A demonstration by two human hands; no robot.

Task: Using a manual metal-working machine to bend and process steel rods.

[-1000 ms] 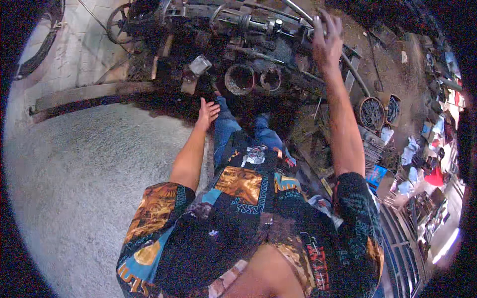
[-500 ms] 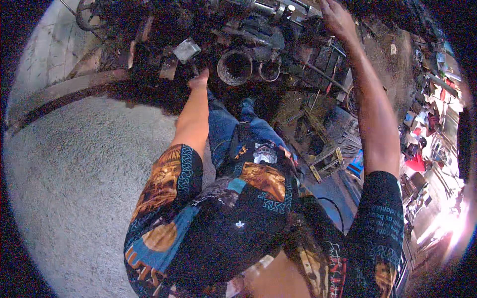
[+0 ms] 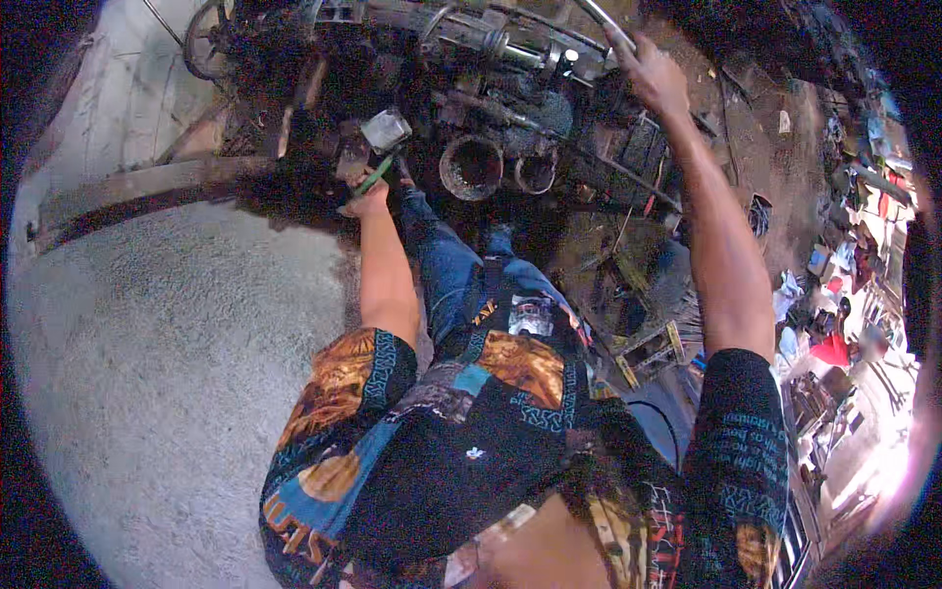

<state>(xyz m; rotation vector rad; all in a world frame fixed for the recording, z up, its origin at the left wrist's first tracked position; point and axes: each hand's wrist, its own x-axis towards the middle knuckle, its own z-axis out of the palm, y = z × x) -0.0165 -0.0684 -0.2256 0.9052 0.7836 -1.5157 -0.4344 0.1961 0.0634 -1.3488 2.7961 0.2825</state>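
My left hand is closed round a slim green-handled tool, its kind hard to make out. The tool points up toward a pale, squarish container on the dark machine. At the upper right my right hand reaches over the machine's right end, fingers closed on a bare metal bar. Left of that bar runs a shiny metal shaft along the machine, which looks like a lathe. Two round, open tins, a larger one and a smaller one, stand between my hands.
A handwheel is at the machine's left end. A long curved-looking beam borders the concrete floor. At the lower right are a yellow-edged metal frame and a heap of scattered tools and rags.
The view has shifted, so the machine sits lower. My left hand has drawn back left from the machine and the green handle now shows. The bar in my right hand has come into view.
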